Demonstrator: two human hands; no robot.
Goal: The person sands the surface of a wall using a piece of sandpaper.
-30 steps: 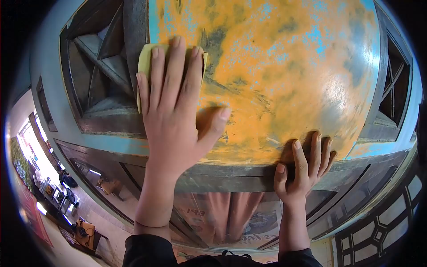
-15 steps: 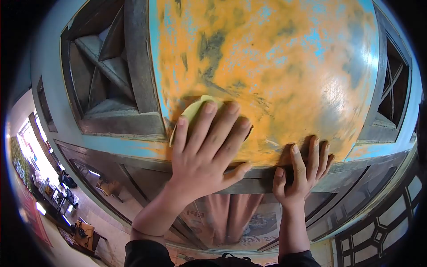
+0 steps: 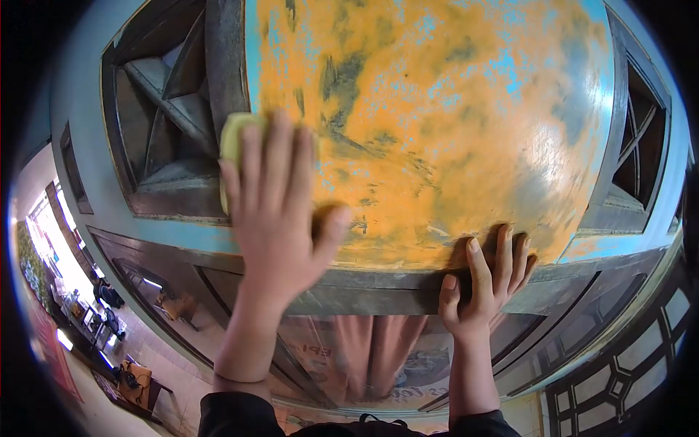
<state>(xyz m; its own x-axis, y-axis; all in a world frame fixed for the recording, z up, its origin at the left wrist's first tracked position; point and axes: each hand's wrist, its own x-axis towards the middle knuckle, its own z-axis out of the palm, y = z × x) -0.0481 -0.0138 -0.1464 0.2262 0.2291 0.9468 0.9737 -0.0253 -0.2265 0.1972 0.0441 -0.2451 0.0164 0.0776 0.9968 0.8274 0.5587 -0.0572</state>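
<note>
My left hand (image 3: 277, 197), blurred by motion, presses a yellowish piece of sandpaper (image 3: 231, 138) flat under its fingers. The sheet lies over the left border of a wall panel (image 3: 451, 153) with worn orange paint, blue flecks and dark patches. Much of the sandpaper is hidden under the fingers. At the panel's lower right, my right hand (image 3: 484, 291) rests with spread fingers on the orange surface, its thumb by the dark wooden rail (image 3: 386, 288). Nothing shows in that hand.
Dark wooden vents with crossed slats flank the panel, a left vent (image 3: 171, 109) and a right vent (image 3: 641, 138). Below the rail is glass with a pinkish curtain (image 3: 371, 357) behind it. Far below left stands a small table (image 3: 138, 386) on the tiled floor.
My left hand has slid left and slightly up with the sandpaper, from the panel's lower left part onto its left border. My right hand stays at nearly the same place.
</note>
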